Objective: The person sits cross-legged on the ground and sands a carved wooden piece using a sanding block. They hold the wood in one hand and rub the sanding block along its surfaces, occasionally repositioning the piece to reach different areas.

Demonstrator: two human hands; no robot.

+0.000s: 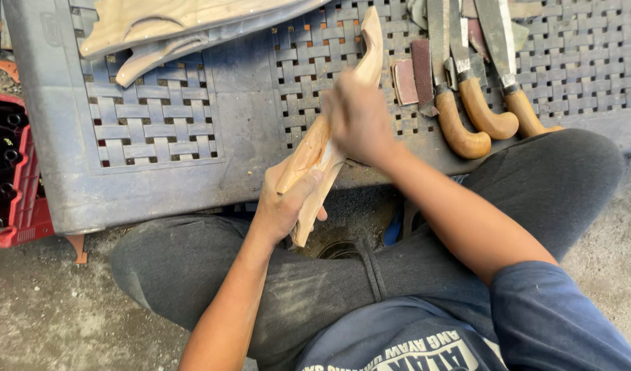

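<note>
Item: carved wooden piece [329, 130], which I saw gripped at its lower end by my closed left hand [282, 203], my blurred right hand [357, 117] pressed upon its middle, grasp indiscernible.

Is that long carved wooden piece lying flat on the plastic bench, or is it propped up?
Propped at a slant. The left hand holds the carved wooden piece by its lower end off the bench's edge; its upper end rests over the grey plastic bench.

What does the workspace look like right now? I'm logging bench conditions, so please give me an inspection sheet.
Surface: grey plastic lattice panel, dusty.
Job's things: carved wooden piece, leaning on the panel's edge.
Clutter: three wooden-handled blades, sandpaper pieces, wooden cutouts.
Hands: left hand grips the piece's lower end; right hand, blurred, on its middle.
Cables: nothing seen.
Surroundings: red crate, concrete floor.
</note>
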